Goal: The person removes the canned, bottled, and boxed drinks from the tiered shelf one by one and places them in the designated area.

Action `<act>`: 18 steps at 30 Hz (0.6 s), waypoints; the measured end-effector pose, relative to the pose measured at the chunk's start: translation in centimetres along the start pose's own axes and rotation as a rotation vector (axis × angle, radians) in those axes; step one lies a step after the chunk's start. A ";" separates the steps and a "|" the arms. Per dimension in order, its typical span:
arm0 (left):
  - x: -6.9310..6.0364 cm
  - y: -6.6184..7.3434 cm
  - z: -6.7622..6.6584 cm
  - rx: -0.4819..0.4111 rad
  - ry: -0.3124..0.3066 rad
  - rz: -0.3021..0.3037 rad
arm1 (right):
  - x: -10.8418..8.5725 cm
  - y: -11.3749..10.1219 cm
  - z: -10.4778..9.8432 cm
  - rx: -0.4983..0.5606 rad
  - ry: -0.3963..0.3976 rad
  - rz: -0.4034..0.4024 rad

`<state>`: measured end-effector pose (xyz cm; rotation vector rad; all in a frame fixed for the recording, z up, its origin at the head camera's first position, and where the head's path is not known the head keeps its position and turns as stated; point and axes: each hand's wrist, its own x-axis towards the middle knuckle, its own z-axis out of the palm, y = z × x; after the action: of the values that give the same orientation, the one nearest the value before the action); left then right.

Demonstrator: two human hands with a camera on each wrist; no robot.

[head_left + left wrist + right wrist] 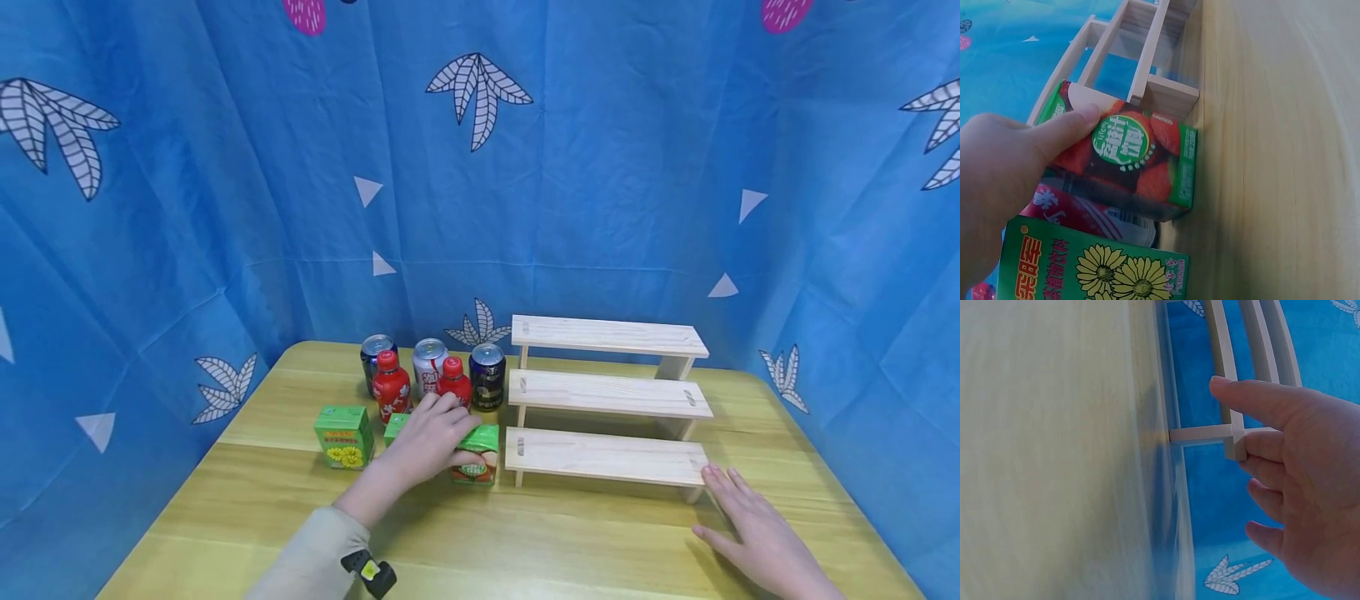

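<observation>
My left hand [429, 437] grips a juice box [474, 473] from above, beside the left end of a three-step wooden shelf [607, 456]. In the left wrist view the juice box [1163, 140] shows red fruit and a round green label, with the thumb pressed on its front. A green drink box with yellow flowers [1110, 269] stands close by there. At the shelf's lower right corner is my right hand [757, 529], its fingers extended. Seen from the right wrist, the right hand [1322, 481] touches the end of a shelf board [1235, 440] with its fingers.
Another green flower box [343, 437] stands further left. Behind the left hand are two red bottles [392, 387], a dark blue can [372, 357], a white can [430, 360] and a black can [487, 379]. Blue patterned cloth [600, 167] hangs around the wooden table [247, 500].
</observation>
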<state>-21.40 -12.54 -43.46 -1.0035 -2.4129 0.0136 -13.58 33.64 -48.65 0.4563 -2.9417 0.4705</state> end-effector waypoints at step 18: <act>0.6 -0.1 -0.2 0.081 -0.061 0.020 | 0.2 0.0 -0.1 -0.020 -0.014 -0.008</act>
<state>-21.69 -12.28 -42.96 -1.0035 -2.4361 0.1504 -13.77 33.60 -48.52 0.4706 -2.9536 0.4389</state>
